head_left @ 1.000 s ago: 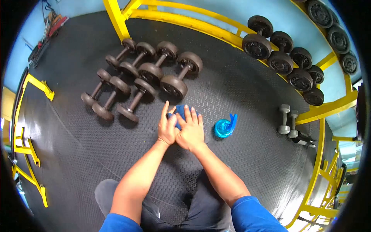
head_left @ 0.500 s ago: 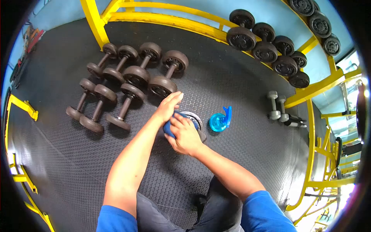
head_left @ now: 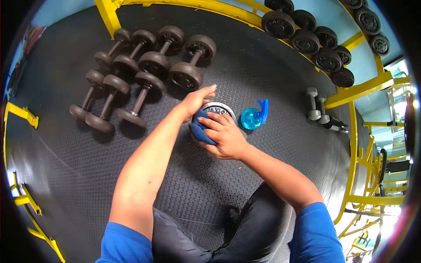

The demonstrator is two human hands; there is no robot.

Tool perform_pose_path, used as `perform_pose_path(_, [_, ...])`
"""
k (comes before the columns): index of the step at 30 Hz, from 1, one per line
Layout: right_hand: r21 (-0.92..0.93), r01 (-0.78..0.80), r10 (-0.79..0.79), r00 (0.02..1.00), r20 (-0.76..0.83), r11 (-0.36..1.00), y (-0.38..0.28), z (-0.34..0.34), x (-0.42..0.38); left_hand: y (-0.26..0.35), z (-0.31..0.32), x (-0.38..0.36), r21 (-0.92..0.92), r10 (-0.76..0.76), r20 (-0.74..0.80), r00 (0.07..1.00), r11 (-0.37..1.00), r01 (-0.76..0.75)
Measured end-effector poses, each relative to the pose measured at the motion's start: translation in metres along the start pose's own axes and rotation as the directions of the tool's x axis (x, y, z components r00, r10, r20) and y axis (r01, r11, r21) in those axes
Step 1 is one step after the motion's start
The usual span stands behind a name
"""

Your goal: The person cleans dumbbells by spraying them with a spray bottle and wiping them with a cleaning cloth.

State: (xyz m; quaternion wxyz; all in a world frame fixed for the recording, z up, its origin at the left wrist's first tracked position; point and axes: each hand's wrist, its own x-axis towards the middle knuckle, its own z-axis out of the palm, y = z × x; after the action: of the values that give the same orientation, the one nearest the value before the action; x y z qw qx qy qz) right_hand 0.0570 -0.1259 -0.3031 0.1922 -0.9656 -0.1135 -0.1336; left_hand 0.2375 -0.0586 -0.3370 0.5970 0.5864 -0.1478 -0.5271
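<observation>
A dumbbell [head_left: 220, 106] is on the floor in front of me, its round grey face with raised lettering turned up. Most of its lower part is hidden under my hands. My right hand [head_left: 226, 136] presses a blue cloth [head_left: 201, 130] on the near left of that face, fingers bent over the fabric. At the far left rim, my left hand [head_left: 197, 104] cups the dumbbell's side, with its fingertips reaching past the edge. A translucent blue bottle [head_left: 251, 119] with a darker blue lid stands just right of the dumbbell.
Several dark dumbbells [head_left: 142, 103] lie in two rows at the left. A yellow rack [head_left: 360, 90] holding more dumbbells [head_left: 305, 41] rises at the back and right. Small grey dumbbells [head_left: 313, 105] rest near its foot. Black textured rubber matting [head_left: 175, 188] covers the floor.
The view has tilted, so the floor items appear shifted. My right hand and the cloth have shifted on the dumbbell's face, exposing more lettering. My left hand stays at the far left rim.
</observation>
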Motion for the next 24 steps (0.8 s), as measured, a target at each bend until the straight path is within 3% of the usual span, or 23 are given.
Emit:
perform_pose_path(1, [0.000, 0.053, -0.053, 0.998, 0.037, 0.999, 0.011, -0.008, -0.011, -0.001, 0.008, -0.003, 0.010, 0.018, 0.019, 1.000, 1.000, -0.018])
perform_pose_path(2, [-0.006, 0.059, -0.059, 0.998, 0.021, 0.998, 0.020, -0.015, -0.018, 0.000, 0.015, -0.005, 0.138, 0.046, 0.074, 0.996, 0.989, -0.056])
perform_pose_path(4, [-0.087, -0.106, 0.097, 0.990, -0.104, 0.991, 0.032, -0.013, -0.021, -0.001, 0.025, -0.010, 0.253, 0.151, 0.018, 0.988, 0.956, -0.151])
perform_pose_path(5, [-0.085, -0.102, 0.093, 0.990, -0.105, 0.991, 0.036, -0.004, -0.018, -0.001, 0.020, -0.006, 0.271, 0.071, 0.057, 0.996, 0.959, -0.084])
perform_pose_path(6, [-0.098, -0.324, 0.296, 0.928, -0.228, 0.941, 0.033, 0.007, -0.007, 0.001, 0.018, -0.005, 0.272, 0.076, 0.054, 0.996, 0.958, -0.088])
perform_pose_path(7, [-0.081, -0.532, 0.477, 0.807, -0.348, 0.843, 0.029, 0.018, 0.004, 0.001, 0.017, -0.004, 0.151, 0.027, 0.044, 0.999, 0.988, -0.034])
perform_pose_path(8, [-0.129, -0.540, 0.504, 0.832, -0.233, 0.832, 0.010, 0.015, 0.015, -0.001, 0.017, -0.003, 0.028, -0.031, 0.041, 0.999, 0.999, 0.030])
perform_pose_path(9, [-0.157, -0.407, 0.391, 0.912, -0.120, 0.900, -0.010, 0.012, 0.015, 0.000, 0.014, -0.003, 0.105, -0.039, -0.020, 0.999, 0.994, 0.041])
perform_pose_path(10, [-0.168, -0.260, 0.262, 0.965, -0.008, 0.951, -0.026, 0.010, 0.012, 0.004, 0.014, -0.006, 0.048, -0.067, -0.036, 0.997, 0.996, 0.069])
perform_pose_path(12, [-0.055, -0.037, 0.041, 0.997, 0.069, 0.998, -0.037, 0.000, -0.014, -0.003, 0.007, 0.001, 0.046, -0.033, -0.048, 0.998, 0.998, 0.036])
perform_pose_path(13, [-0.030, -0.009, 0.012, 0.995, 0.102, 1.000, -0.027, -0.009, -0.028, -0.008, 0.008, 0.003, 0.048, -0.047, -0.053, 0.997, 0.998, 0.050])
perform_pose_path(15, [0.069, -0.033, 0.031, 0.999, 0.025, 0.997, 0.013, -0.022, -0.054, -0.019, 0.012, 0.009, 0.016, 0.072, -0.049, 0.996, 0.997, -0.071])
perform_pose_path(16, [-0.067, -0.098, 0.098, 0.995, 0.005, 0.993, 0.029, -0.027, -0.059, -0.035, 0.010, 0.016, 0.126, 0.193, -0.078, 0.978, 0.975, -0.182])
perform_pose_path(17, [-0.114, -0.185, 0.170, 0.977, -0.129, 0.976, 0.048, -0.020, -0.063, -0.034, 0.011, 0.014, 0.191, 0.285, -0.100, 0.953, 0.946, -0.262])
perform_pose_path(18, [-0.223, -0.393, 0.349, 0.913, -0.213, 0.892, 0.056, -0.015, -0.052, -0.032, 0.014, 0.012, 0.255, 0.376, -0.114, 0.920, 0.906, -0.338])
perform_pose_path(20, [0.154, -0.622, 0.640, 0.748, -0.175, 0.768, 0.092, 0.019, -0.033, -0.036, 0.017, 0.013, 0.204, 0.455, -0.199, 0.868, 0.885, -0.417])
perform_pose_path(21, [0.240, -0.634, 0.675, 0.718, -0.169, 0.735, 0.077, 0.020, -0.016, -0.037, 0.016, 0.014, 0.166, 0.520, -0.284, 0.806, 0.854, -0.492])
perform_pose_path(22, [0.327, -0.642, 0.710, 0.686, -0.159, 0.693, 0.058, 0.018, 0.000, -0.034, 0.015, 0.013, 0.172, 0.517, -0.279, 0.809, 0.856, -0.488])
perform_pose_path(24, [0.318, -0.647, 0.713, 0.681, -0.169, 0.693, 0.032, 0.026, -0.011, -0.031, 0.016, 0.005, 0.277, 0.532, -0.214, 0.819, 0.837, -0.472])
